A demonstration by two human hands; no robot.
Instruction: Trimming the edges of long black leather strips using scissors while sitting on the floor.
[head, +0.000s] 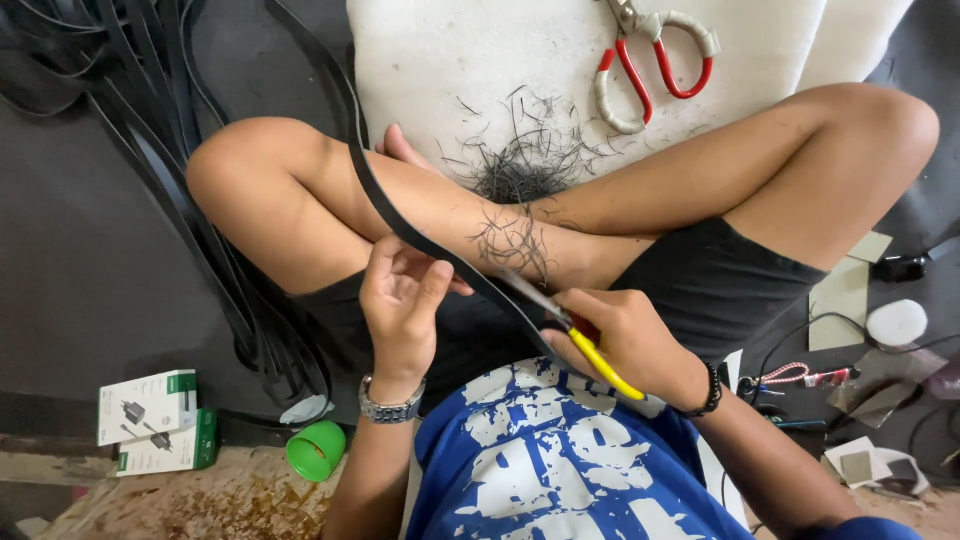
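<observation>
A long black strap is pinched between the thumb and fingers of the left hand, which is closed on it just above the lap. From there the strap is carried up across the crossed legs and off toward a heap of black straps at the upper left. A pair of yellow-handled scissors is gripped in the right hand, fingers wrapped tight around the handles, and the blades are set against the strap's edge just beside the left thumb. Thin black trimmings are scattered over the shin and the white cushion beyond. 1 pair of red-and-white scissors is laid on that cushion, well apart from both hands. 2 white-and-green boxes and 1 green cap are seen on the floor at the lower left.
</observation>
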